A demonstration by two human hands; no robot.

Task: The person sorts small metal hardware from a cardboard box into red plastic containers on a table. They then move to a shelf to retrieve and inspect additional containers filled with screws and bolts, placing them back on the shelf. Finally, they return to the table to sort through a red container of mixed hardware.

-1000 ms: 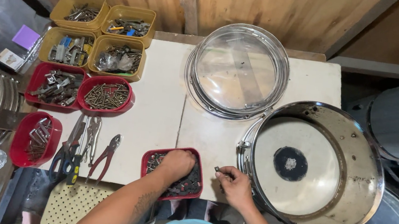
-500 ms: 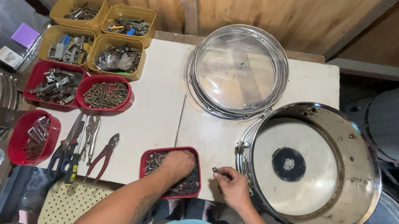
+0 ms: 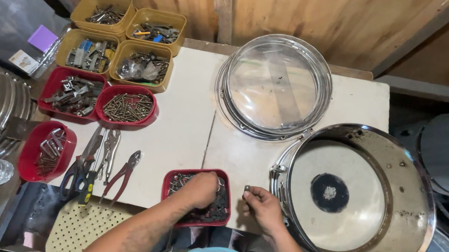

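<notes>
White tabletop [image 3: 178, 137] carries a metal drum shell [image 3: 360, 198] at its right edge. Red tray [image 3: 197, 196] of small hardware sits at the near edge. Left hand [image 3: 201, 190] reaches inside it, grip state indeterminable. Right hand [image 3: 263, 206] pinches a small metal part [image 3: 247, 189] between tray and shell.

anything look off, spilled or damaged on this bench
Nothing is spilled; the hardware sits sorted in its tubs. The one worn-looking thing is the metal drum shell at right: its inner wall carries brown rust-like spots. The left hand digs in the red tub of small dark parts; the right hand pinches a small metal piece.
</notes>
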